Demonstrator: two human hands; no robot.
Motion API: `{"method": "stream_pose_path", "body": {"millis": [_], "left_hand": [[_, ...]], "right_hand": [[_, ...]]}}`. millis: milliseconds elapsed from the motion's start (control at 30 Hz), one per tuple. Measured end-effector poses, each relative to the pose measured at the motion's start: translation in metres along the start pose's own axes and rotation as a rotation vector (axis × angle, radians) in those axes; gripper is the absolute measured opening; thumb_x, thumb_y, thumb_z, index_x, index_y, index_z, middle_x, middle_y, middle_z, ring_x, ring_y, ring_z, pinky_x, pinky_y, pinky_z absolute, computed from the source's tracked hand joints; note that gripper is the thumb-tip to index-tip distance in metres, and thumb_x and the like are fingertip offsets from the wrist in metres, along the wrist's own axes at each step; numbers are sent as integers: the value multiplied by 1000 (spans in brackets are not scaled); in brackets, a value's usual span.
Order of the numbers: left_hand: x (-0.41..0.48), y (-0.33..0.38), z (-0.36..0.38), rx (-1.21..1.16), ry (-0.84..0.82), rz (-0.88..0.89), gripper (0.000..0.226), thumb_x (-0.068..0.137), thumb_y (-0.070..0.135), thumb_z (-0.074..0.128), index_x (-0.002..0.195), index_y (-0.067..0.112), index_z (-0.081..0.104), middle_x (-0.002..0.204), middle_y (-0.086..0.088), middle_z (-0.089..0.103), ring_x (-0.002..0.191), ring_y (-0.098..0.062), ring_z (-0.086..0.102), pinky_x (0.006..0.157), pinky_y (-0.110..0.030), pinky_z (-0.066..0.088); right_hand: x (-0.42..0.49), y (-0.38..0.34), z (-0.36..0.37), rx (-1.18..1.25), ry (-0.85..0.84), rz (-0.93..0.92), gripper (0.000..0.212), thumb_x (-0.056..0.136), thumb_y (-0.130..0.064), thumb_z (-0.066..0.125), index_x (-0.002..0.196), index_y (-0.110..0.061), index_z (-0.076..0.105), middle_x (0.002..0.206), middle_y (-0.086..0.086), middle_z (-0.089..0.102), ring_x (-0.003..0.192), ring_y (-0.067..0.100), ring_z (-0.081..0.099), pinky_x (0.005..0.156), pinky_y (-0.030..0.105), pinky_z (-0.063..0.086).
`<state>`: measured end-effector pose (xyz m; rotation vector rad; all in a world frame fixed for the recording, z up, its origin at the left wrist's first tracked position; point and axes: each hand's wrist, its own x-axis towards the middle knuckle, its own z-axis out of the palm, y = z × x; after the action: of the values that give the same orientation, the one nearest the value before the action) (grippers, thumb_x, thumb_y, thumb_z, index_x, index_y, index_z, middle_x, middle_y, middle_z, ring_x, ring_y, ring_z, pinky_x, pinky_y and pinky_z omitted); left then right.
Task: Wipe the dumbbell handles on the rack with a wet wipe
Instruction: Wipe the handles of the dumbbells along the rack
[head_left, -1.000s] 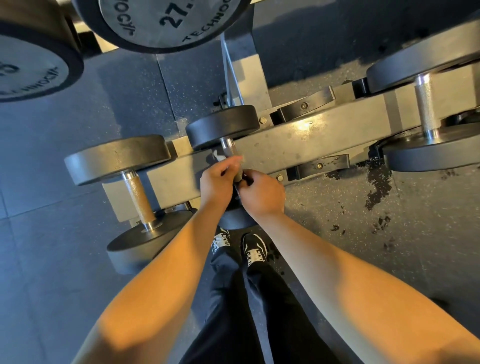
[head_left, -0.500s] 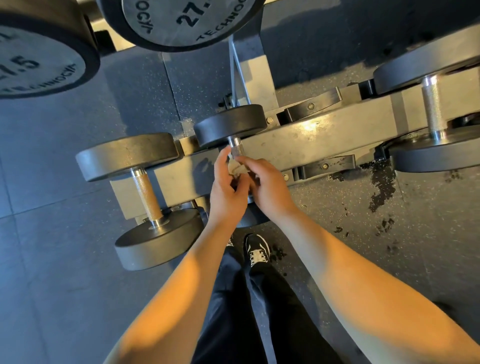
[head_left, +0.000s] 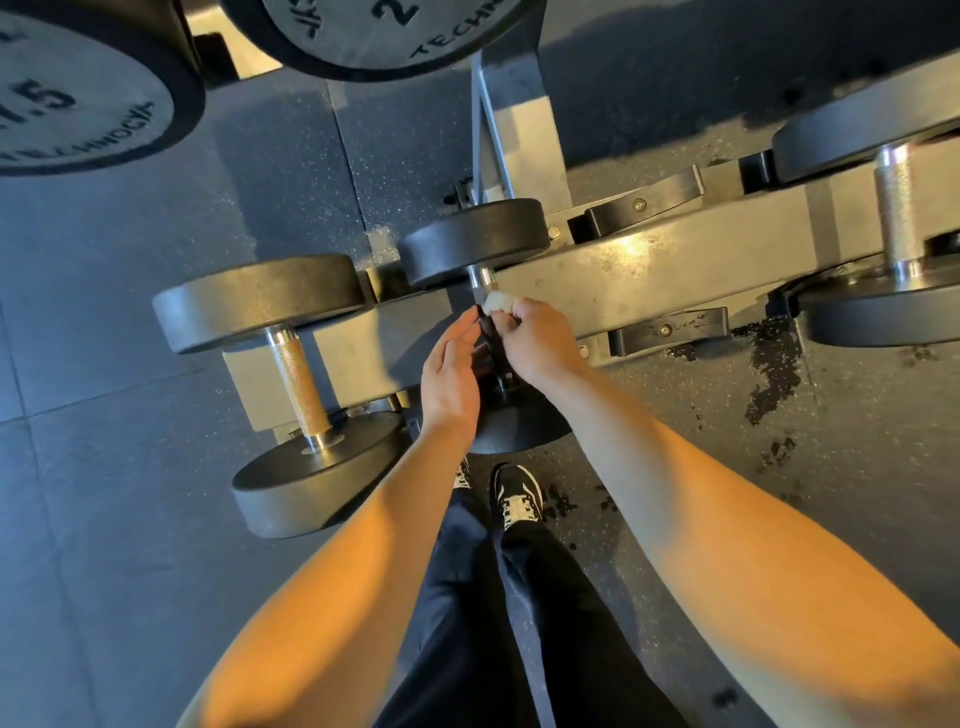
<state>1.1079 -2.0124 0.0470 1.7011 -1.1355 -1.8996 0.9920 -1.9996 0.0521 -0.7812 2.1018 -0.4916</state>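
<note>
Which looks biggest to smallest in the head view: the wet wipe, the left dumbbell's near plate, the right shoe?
1. Left dumbbell's near plate
2. Right shoe, though it lies farther from the camera
3. Wet wipe, mostly hidden in the right hand

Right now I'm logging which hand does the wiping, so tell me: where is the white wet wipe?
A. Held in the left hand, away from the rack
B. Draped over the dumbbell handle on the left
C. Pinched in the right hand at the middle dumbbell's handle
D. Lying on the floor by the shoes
C: the right hand pinches the white wet wipe against the middle dumbbell's handle, while the left hand holds no wipe.
</note>
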Motion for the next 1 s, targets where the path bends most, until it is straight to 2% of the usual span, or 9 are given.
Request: {"method": "stream_pose_path", "body": {"millis": [167, 233, 333, 433, 533, 667, 833, 933, 1000], "left_hand": [[-1, 2, 1, -15, 20, -14, 43, 105, 17, 36, 140, 25, 59, 136, -1, 63, 127, -14, 58, 113, -42, 43], [-1, 1, 1, -17, 18, -4, 45, 103, 16, 36, 141, 21, 58, 132, 0, 67, 124, -15, 61, 110, -44, 47], [-3, -1, 2, 46, 18, 48, 51, 95, 25, 35, 140, 23, 59, 130, 2, 68, 122, -12, 62, 108, -43, 49], [-5, -1, 1, 75, 30, 64, 45, 100, 27, 35, 137, 31, 61, 132, 6, 67, 121, -8, 61, 110, -40, 47], [-6, 3, 1, 54, 26, 50, 43, 98, 28, 36, 129, 43, 62, 137, 5, 64, 125, -7, 59, 113, -41, 43], [-5, 0, 3, 40, 34, 30, 45, 102, 23, 34, 141, 29, 57, 140, -3, 60, 126, -12, 57, 115, -42, 42], [-6, 0, 4, 126, 50, 66, 49, 98, 23, 35, 138, 32, 60, 129, 11, 67, 122, -4, 60, 112, -40, 46], [-6, 0, 3, 147, 45, 85, 49, 98, 22, 33, 137, 29, 62, 124, 8, 71, 117, -6, 63, 109, -41, 48], [-5, -2, 2, 135, 55, 74, 48, 101, 21, 33, 139, 30, 61, 128, 6, 69, 119, -7, 62, 110, -39, 47]], "right_hand": [[1, -2, -10, -56, -93, -5, 19, 103, -18, 46, 99, -9, 62, 99, 8, 61, 88, 21, 60, 68, 24, 43], [10, -23, -12, 151, -88, 14, 24, 105, -28, 45, 106, -11, 62, 95, 1, 58, 84, 13, 56, 64, 21, 38], [15, -35, -4, 458, -78, 155, 30, 104, -35, 47, 116, -13, 63, 100, 5, 65, 90, 18, 62, 78, 32, 49], [7, -18, 7, 210, -69, 51, 30, 107, -31, 40, 123, -11, 56, 104, 6, 64, 97, 20, 63, 79, 31, 50], [1, 2, 1, -28, -152, 22, 24, 107, -22, 39, 112, -11, 59, 94, 5, 60, 89, 22, 60, 75, 32, 46], [-17, 18, -10, -288, -353, 51, 24, 103, -17, 41, 84, -14, 56, 84, 7, 55, 91, 31, 60, 87, 43, 50], [11, -23, -12, 102, 48, 64, 26, 106, -24, 43, 109, -8, 63, 90, 1, 59, 87, 21, 62, 75, 30, 50], [24, -39, -3, 176, 17, 144, 28, 106, -20, 39, 86, -11, 57, 72, -3, 53, 69, 16, 57, 56, 21, 43], [18, -29, 0, 133, -45, 145, 28, 107, -22, 38, 86, -14, 55, 73, -3, 51, 70, 16, 53, 56, 21, 37]]}}
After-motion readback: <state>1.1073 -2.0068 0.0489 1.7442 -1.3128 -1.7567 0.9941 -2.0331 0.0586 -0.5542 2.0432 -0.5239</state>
